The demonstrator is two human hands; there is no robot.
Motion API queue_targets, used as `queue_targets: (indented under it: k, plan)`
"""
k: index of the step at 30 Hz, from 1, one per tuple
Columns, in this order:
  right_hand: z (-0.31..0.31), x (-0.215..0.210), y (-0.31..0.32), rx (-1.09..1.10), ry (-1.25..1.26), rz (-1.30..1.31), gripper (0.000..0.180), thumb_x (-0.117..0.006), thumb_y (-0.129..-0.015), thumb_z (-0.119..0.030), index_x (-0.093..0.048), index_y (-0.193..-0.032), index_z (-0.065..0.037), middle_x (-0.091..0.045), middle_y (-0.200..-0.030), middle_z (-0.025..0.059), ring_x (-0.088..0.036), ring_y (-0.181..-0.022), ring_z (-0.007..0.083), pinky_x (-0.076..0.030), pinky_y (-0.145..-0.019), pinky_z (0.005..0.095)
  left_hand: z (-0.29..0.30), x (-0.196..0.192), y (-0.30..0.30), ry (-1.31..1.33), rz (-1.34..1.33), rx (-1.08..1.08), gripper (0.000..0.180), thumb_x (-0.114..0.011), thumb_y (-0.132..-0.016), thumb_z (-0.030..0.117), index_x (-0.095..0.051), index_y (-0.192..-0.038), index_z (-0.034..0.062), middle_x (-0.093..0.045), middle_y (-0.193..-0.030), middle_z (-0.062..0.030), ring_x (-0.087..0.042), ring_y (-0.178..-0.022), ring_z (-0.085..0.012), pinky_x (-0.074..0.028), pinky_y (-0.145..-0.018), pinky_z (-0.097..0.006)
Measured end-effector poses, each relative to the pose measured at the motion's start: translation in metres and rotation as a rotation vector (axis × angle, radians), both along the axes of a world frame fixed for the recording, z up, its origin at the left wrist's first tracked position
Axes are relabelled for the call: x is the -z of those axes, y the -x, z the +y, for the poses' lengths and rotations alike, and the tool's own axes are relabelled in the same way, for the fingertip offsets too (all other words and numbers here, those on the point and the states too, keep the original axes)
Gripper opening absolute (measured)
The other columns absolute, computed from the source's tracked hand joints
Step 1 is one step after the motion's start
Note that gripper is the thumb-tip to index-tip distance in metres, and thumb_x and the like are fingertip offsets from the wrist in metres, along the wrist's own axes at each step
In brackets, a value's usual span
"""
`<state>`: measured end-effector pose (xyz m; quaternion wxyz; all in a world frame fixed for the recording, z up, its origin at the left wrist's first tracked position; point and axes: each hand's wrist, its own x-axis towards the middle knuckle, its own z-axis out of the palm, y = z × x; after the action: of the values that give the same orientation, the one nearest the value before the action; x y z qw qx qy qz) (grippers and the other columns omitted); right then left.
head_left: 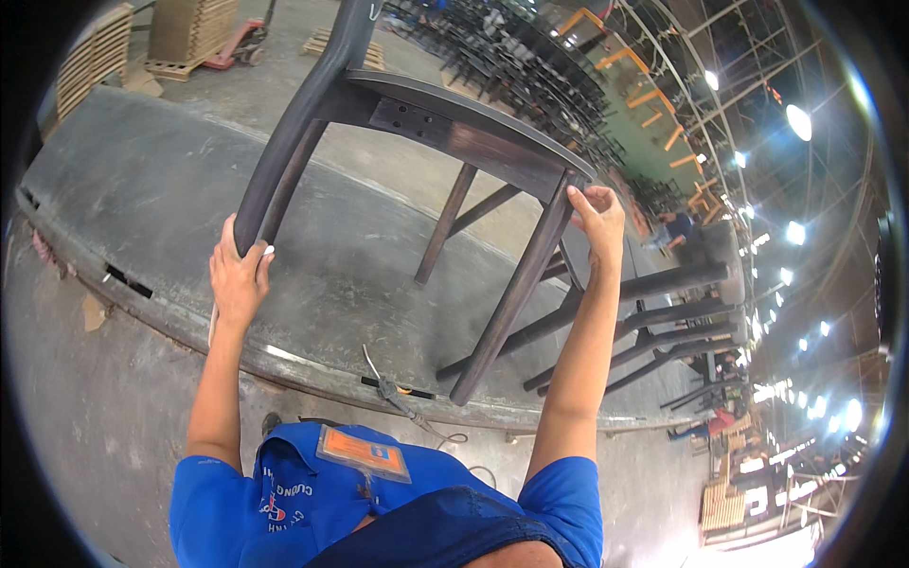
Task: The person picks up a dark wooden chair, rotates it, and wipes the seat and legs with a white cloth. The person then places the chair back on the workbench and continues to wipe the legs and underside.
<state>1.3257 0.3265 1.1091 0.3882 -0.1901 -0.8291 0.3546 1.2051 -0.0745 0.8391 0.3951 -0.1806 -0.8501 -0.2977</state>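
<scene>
A dark wooden chair [492, 142] stands tilted in view on a long grey table [123, 180]. My left hand [239, 275] is closed around the lower end of its left rear leg [275, 180]. A small white piece shows at that hand's fingertips; what it is I cannot make out. My right hand [598, 218] is at the seat's right corner, with the thumb against the top of the front leg [516, 293] and the fingers curled in. Dark screw holes show in a plate on the seat rail [409, 120].
More dark chairs [663, 327] stand at the right along the table. A grey air hose with a nozzle [402, 402] hangs at the table's near edge. Pallets [95, 57] and a red pallet jack [239, 43] are at the far left; stacked chair frames [511, 66] fill the back.
</scene>
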Motion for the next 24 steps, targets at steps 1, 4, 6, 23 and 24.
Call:
queue_targets:
  k: [1, 4, 6, 23, 24]
  plan:
    - [-0.001, -0.005, 0.004, 0.033, -0.027, -0.042, 0.045, -0.081, -0.069, -0.024, -0.057, -0.097, 0.002, -0.061, -0.092, 0.0098, -0.06, -0.078, 0.0149, -0.05, -0.061, 0.0254, 0.0, -0.001, 0.001, 0.005, -0.003, -0.005, 0.018, -0.07, -0.076, 0.019, -0.066, -0.092, 0.0131, -0.04, -0.137, -0.0174, -0.053, -0.103, -0.0328, -0.043, -0.084, -0.041]
    - [-0.001, -0.013, 0.01, 0.073, -0.056, -0.123, 0.043, -0.082, -0.068, -0.021, -0.057, -0.096, 0.001, -0.061, -0.091, 0.0089, -0.06, -0.077, 0.014, -0.051, -0.06, 0.0253, -0.001, -0.003, 0.004, 0.007, -0.012, -0.004, 0.018, -0.07, -0.075, 0.018, -0.067, -0.092, 0.0131, -0.041, -0.137, -0.0171, -0.054, -0.102, -0.0327, -0.043, -0.083, -0.041]
    - [0.001, -0.015, 0.01, 0.064, -0.033, -0.146, 0.041, -0.082, -0.068, -0.018, -0.057, -0.096, 0.0, -0.06, -0.09, 0.0082, -0.06, -0.077, 0.0134, -0.052, -0.062, 0.0252, -0.003, -0.004, 0.007, 0.004, -0.033, 0.007, 0.018, -0.07, -0.076, 0.018, -0.067, -0.092, 0.0131, -0.041, -0.137, -0.0178, -0.054, -0.102, -0.0331, -0.043, -0.083, -0.041]
    - [-0.007, -0.021, 0.029, 0.063, 0.138, -0.114, 0.026, -0.072, -0.073, -0.008, -0.057, -0.095, -0.005, -0.061, -0.08, 0.0011, -0.057, -0.072, 0.0085, -0.049, -0.064, 0.0206, -0.012, -0.009, 0.023, 0.015, -0.024, 0.093, 0.017, -0.069, -0.078, 0.019, -0.066, -0.092, 0.0089, -0.039, -0.137, -0.0213, -0.054, -0.1, -0.0331, -0.044, -0.083, -0.042]
    - [-0.007, -0.022, 0.028, 0.057, 0.135, -0.123, 0.026, -0.072, -0.073, -0.007, -0.058, -0.095, -0.004, -0.061, -0.081, 0.0012, -0.058, -0.073, 0.0088, -0.05, -0.064, 0.0212, -0.012, -0.009, 0.023, 0.012, -0.023, 0.099, 0.017, -0.07, -0.078, 0.019, -0.066, -0.092, 0.0089, -0.039, -0.137, -0.0217, -0.054, -0.101, -0.0334, -0.044, -0.083, -0.043]
